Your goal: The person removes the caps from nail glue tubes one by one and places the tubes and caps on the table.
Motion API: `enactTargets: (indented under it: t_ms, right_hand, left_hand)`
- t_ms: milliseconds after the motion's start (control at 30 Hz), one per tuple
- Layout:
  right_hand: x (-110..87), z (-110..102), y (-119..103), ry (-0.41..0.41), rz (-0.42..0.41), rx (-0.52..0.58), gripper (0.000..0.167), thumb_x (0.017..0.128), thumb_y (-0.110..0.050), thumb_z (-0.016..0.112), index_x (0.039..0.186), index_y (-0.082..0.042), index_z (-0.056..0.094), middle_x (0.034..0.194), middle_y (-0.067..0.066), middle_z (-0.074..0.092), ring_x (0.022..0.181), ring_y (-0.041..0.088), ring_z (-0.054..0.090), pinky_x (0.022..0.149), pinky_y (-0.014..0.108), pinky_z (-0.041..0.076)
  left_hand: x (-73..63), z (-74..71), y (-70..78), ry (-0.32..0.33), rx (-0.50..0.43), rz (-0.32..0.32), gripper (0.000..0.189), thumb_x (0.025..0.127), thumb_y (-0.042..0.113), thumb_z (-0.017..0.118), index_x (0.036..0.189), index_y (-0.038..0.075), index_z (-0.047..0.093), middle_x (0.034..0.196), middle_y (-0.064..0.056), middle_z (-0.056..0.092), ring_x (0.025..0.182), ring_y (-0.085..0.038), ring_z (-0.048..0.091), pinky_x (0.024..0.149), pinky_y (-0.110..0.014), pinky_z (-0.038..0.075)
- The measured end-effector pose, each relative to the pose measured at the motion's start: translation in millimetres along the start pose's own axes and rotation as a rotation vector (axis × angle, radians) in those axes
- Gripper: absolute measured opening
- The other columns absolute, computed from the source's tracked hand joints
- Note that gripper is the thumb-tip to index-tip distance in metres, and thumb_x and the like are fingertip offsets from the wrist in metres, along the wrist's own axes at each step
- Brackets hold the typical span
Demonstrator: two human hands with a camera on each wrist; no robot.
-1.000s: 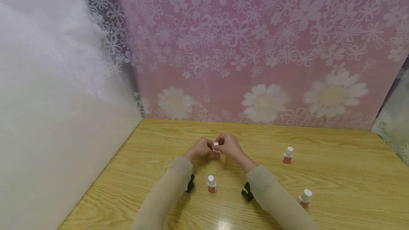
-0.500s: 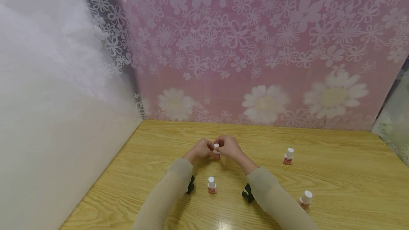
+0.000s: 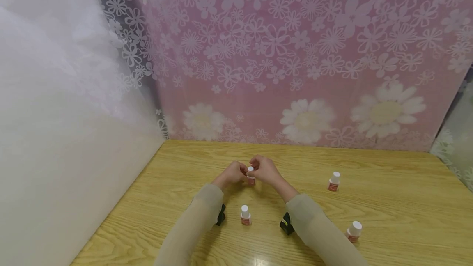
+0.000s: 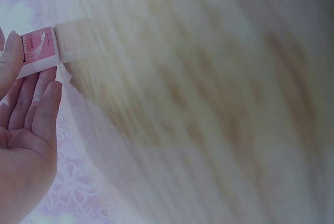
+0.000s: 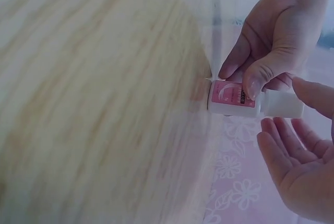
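A small white bottle with a pink-red label (image 5: 233, 93) stands on the wooden table. My left hand (image 3: 233, 172) holds its body, the thumb across the label and the fingers behind, as the right wrist view shows. Around the white cap (image 5: 284, 104) is my right hand (image 3: 265, 170), thumb and fingers spread on either side. Its fingertips (image 5: 269, 125) are right at the cap's edge, and the index finger stands off the cap in the head view. In the left wrist view the bottle (image 4: 39, 49) appears sideways, its cap out of frame.
Another such bottle (image 3: 245, 215) stands between my forearms. Two more are on the right, one farther back (image 3: 334, 181) and one near my right sleeve (image 3: 354, 232). A white sheet (image 3: 92, 134) bounds the table on the left, and a pink floral curtain (image 3: 255, 106) hangs behind.
My right index finger has moved slightly away from the cap. My left hand and the bottle keep their place, and the other bottles have not moved.
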State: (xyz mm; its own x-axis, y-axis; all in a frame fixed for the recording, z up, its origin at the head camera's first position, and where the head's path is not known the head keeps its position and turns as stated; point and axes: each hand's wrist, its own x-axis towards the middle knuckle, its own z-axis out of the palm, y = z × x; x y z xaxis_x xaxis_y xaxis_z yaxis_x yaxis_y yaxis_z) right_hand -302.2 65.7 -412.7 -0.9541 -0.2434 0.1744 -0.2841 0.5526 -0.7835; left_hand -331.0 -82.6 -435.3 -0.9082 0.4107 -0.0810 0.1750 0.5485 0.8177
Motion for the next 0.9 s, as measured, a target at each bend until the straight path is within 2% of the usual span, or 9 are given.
enactTargets:
  t_ms: [233, 367, 700, 900]
  right_hand:
    - [-0.6, 0.6, 1.3, 0.01, 0.017, -0.001, 0.026, 0.071, -0.008, 0.074, 0.088, 0.0, 0.056, 0.078, 0.005, 0.056, 0.071, 0.017, 0.053, 0.061, 0.03, 0.044]
    - [-0.8, 0.8, 1.8, 0.013, 0.02, -0.005, 0.022, 0.071, -0.008, 0.073, 0.082, -0.003, 0.055, 0.073, 0.003, 0.055, 0.067, 0.016, 0.052, 0.058, 0.028, 0.043]
    - [-0.4, 1.4, 1.3, 0.02, 0.0, -0.008, 0.017, 0.073, -0.005, 0.072, 0.082, -0.003, 0.057, 0.073, 0.003, 0.056, 0.069, 0.015, 0.054, 0.06, 0.028, 0.044]
    - [-1.2, 1.2, 0.1, 0.016, -0.009, -0.002, 0.014, 0.075, -0.003, 0.069, 0.084, -0.002, 0.058, 0.075, 0.003, 0.058, 0.071, 0.016, 0.055, 0.061, 0.029, 0.045]
  left_hand:
    - [0.8, 0.5, -0.1, -0.009, -0.024, -0.001, 0.01, 0.071, 0.007, 0.074, 0.072, 0.001, 0.066, 0.062, 0.001, 0.059, 0.059, -0.009, 0.04, 0.055, -0.021, 0.032]
    - [1.9, 0.8, -1.0, -0.007, -0.009, 0.004, 0.01, 0.071, 0.008, 0.074, 0.072, 0.001, 0.066, 0.062, 0.002, 0.059, 0.06, -0.009, 0.04, 0.055, -0.021, 0.032]
    - [0.7, 1.4, -0.3, -0.004, -0.018, 0.002, 0.01, 0.07, 0.009, 0.074, 0.073, 0.002, 0.067, 0.065, -0.002, 0.064, 0.06, -0.008, 0.042, 0.057, -0.02, 0.035]
    - [-0.5, 1.7, 0.8, 0.002, -0.021, 0.004, 0.012, 0.069, 0.01, 0.075, 0.074, 0.002, 0.068, 0.062, -0.001, 0.06, 0.057, -0.009, 0.04, 0.053, -0.021, 0.033]
